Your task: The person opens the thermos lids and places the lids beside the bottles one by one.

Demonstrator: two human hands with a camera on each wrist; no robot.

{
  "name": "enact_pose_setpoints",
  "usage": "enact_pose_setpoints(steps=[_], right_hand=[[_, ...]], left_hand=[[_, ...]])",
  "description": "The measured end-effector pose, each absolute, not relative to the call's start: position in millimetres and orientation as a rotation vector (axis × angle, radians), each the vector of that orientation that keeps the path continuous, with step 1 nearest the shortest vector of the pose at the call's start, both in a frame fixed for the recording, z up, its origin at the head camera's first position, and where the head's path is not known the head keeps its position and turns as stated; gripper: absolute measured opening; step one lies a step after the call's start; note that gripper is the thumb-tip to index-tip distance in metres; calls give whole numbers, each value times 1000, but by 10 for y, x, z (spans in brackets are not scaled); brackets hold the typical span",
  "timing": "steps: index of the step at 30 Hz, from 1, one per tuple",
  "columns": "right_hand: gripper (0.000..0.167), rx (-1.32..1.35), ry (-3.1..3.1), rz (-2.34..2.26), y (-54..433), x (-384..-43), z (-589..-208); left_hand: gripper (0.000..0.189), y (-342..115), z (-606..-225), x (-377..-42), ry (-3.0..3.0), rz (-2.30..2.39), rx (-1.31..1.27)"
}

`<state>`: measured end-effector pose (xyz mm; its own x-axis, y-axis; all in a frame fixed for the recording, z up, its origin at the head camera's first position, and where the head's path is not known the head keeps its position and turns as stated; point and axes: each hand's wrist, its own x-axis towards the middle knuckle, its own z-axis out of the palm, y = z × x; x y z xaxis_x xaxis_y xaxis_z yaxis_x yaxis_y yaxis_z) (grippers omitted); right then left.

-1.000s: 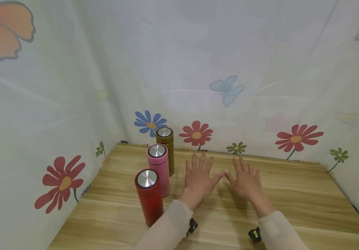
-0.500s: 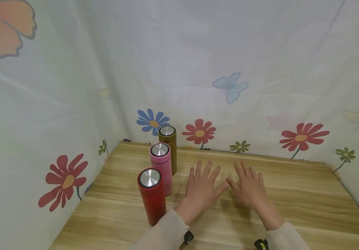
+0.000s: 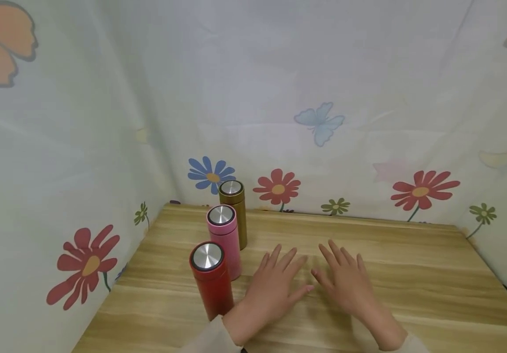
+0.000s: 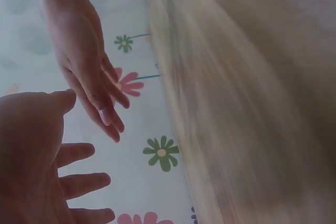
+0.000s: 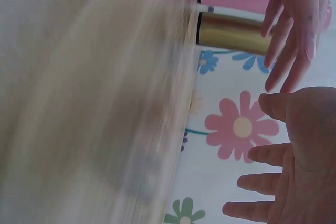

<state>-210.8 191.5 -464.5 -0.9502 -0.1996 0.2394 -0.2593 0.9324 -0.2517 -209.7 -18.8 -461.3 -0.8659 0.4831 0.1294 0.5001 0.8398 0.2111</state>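
Observation:
Three vacuum flasks with shiny steel-topped lids stand upright in a slanting row on the left of the table. The red flask is nearest, the pink flask is behind it, and the gold flask is farthest back. My left hand is spread palm down just right of the red and pink flasks, its wrist overlapping the red one's base in the head view. To its right, my right hand has fingers spread too, the thumbs pointing at each other. Both hands hold nothing; the wrist views show them raised over the tabletop.
The wood-grain table is walled at the back and sides by a white curtain printed with flowers and butterflies. Its back edge meets the curtain just behind the gold flask.
Both hands have drawn back toward the near edge, fingers still spread. The flasks keep their places on the table; the head view has shifted slightly.

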Motion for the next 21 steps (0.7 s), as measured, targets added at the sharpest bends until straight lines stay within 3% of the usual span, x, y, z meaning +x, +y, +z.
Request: enact_pose_setpoints(steps=[21], right_hand=[[65, 488, -2752, 704, 1697, -1643, -4872]], left_hand=[[59, -812, -4732, -1597, -3068, -752, -824]])
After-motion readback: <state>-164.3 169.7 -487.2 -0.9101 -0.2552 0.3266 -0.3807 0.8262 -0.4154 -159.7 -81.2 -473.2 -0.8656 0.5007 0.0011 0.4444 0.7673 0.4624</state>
